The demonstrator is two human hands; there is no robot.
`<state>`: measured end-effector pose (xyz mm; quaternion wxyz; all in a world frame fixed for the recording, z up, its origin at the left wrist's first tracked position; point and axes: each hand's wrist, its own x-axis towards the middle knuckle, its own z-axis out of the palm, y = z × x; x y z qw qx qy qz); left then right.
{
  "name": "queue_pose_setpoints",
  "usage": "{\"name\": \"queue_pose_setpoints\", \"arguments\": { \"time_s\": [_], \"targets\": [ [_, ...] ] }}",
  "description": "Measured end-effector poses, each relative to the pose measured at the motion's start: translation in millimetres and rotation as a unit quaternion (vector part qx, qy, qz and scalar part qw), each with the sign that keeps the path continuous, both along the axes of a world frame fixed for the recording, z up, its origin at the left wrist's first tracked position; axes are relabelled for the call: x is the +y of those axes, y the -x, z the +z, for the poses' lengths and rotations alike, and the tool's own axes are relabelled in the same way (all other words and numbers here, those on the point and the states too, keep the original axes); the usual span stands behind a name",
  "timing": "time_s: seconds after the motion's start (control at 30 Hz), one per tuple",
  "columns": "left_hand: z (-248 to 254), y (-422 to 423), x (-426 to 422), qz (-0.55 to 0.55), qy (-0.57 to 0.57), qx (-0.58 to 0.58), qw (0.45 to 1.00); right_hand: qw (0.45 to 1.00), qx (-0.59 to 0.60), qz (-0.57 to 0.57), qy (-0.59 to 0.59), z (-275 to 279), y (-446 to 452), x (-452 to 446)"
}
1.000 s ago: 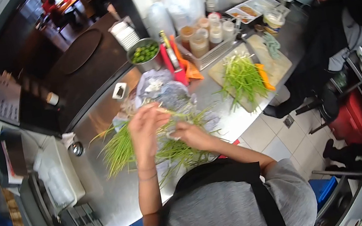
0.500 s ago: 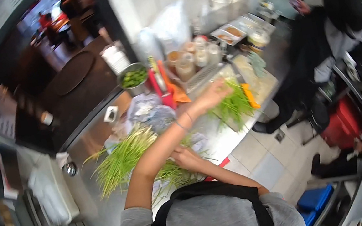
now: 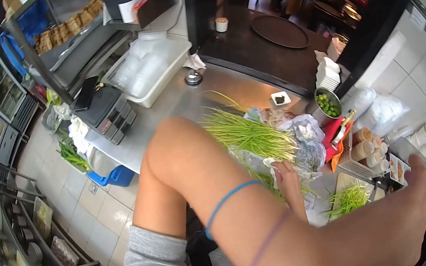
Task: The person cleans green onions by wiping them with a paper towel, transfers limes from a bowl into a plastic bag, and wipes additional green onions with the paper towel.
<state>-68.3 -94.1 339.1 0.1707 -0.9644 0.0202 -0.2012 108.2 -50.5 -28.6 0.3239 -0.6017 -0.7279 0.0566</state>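
Note:
My left arm, with a blue and a purple band, crosses close in front of the camera. At its far end my left hand (image 3: 417, 176) is raised at the right, slightly blurred, fingers stretched upward and nothing visible in them. Below it and to the left, a pile of cut greens (image 3: 350, 199) lies on a cutting board (image 3: 344, 181). My right hand (image 3: 287, 174) is closed at the lower end of a large bunch of thin green onions (image 3: 250, 133), against a small white piece I cannot make out. Crumpled plastic bags (image 3: 307, 142) lie beside the bunch.
Behind the greens stand a metal pot of green pieces (image 3: 328, 106), a small white dish (image 3: 280, 99) and a basket of sauce containers (image 3: 361, 149). A white tub (image 3: 154, 75) and a call bell (image 3: 193, 77) are at the left. Other people are beyond the serving hatch.
The view has swung left. My left hand has left the cut greens on the board and risen, its arm now close to the camera. My right hand stays by the green onion bunch.

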Motion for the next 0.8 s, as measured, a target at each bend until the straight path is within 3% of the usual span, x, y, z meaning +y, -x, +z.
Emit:
{"name": "queue_pose_setpoints", "arguments": {
  "time_s": [0.1,0.23,0.37,0.5,0.63,0.7,0.8],
  "targets": [
    [-23,30,-28,0.279,-0.052,-0.227,0.932,0.998,-0.030,0.041,-0.039,-8,32,17],
    [-54,73,2,0.261,-0.081,-0.323,0.906,0.996,-0.068,0.044,-0.029,-6,52,30],
    [-71,146,42,0.219,-0.071,-0.275,0.934,0.994,-0.088,0.043,-0.039,24,56,57],
    [-115,217,72,0.242,0.098,-0.261,0.929,0.992,-0.039,0.089,-0.079,126,100,108],
    [-186,275,89,0.352,0.157,-0.299,0.873,0.974,0.129,0.169,0.078,203,194,157],
    [-229,301,91,0.407,0.206,-0.310,0.834,0.924,0.097,0.358,-0.096,228,243,209],
    [-282,335,82,0.462,0.332,-0.255,0.782,0.911,0.096,0.376,-0.141,264,310,296]
  ]
}}
